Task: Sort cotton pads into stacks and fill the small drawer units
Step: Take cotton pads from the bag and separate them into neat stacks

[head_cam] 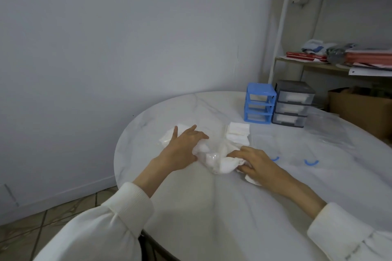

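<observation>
Partly hidden under both hands, a heap of cotton pads (220, 162) lies in a clear plastic bag (212, 155) near the middle of a round white marble table (191, 207), and how many pads it holds is hard to make out. A person's left hand (184, 150) rests on the bag's left side, thumb and forefinger stretched outward while the other fingers curl into the bag and pads. Opposite, the right hand (257, 164) pinches the bag's right end, its fingertips buried in the white material; another pad (252, 180) pokes out beneath the palm. Behind the left hand, a stack of pads (169, 135) is half covered. Farther back a neater stack (238, 132) sits in the open. At the table's far edge stand a blue drawer unit (260, 103) and, just beside it, a grey drawer unit (293, 104), whose three clear drawers show white contents. What is in the blue drawers cannot be told. Clear plastic sheets with blue curved marks (311, 162) lie to the right, barely visible against the tabletop.
</observation>
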{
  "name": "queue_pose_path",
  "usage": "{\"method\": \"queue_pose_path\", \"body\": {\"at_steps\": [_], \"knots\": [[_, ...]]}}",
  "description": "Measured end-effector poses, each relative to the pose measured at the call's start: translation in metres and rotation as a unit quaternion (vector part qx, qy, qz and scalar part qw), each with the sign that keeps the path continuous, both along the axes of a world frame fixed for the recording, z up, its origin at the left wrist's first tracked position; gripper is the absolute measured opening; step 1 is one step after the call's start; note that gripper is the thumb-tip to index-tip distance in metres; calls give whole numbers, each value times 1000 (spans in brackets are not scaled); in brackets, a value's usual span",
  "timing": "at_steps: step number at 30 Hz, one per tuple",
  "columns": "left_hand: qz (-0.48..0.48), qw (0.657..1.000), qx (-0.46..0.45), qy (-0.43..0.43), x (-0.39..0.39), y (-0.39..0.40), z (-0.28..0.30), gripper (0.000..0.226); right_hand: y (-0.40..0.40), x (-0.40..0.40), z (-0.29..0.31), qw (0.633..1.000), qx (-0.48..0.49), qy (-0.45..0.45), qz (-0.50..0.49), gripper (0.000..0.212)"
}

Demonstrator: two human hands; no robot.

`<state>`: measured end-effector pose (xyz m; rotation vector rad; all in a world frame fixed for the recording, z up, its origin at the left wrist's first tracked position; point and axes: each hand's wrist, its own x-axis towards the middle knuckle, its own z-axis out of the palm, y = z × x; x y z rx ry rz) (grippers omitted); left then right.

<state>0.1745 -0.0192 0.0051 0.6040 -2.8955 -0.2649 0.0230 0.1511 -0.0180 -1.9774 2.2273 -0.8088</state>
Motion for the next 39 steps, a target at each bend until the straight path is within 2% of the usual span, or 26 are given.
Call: {"method": "queue_pose_path", "body": {"at_steps": [7,11,14,17,21,24,26,30,33,35,37,39], "knots": [[56,994,-98,3,-11,37,-4,84,35,-18,0,999,-18,-8,-39,27],[55,989,-136,0,-17,58,-7,80,54,-23,3,996,-18,-32,-80,32],[42,984,-172,-2,-23,69,-8,79,65,-26,6,993,-33,-72,-89,35],[19,986,-167,18,-29,77,-7,83,72,-30,9,985,-18,-138,-100,39],[-17,991,-119,61,-36,87,-5,83,79,-30,11,968,-15,-219,-120,36],[-3,993,-94,75,-37,86,-4,74,79,-30,12,953,-56,-274,-113,16],[13,993,-86,86,-36,84,-3,69,77,-30,12,953,-69,-272,-114,8],[35,985,-83,146,-37,81,-1,58,72,-30,15,944,-116,-283,-122,14],[11,972,-59,226,-43,80,-5,50,67,-32,19,939,-140,-292,-113,21],[-16,959,18,282,-50,82,-7,43,62,-35,24,935,-149,-303,-108,31],[-32,941,135,307,-56,87,-8,32,56,-38,27,926,-161,-327,-99,40],[-47,913,237,328,-63,93,-8,20,50,-40,30,914,-183,-351,-93,39]]}}
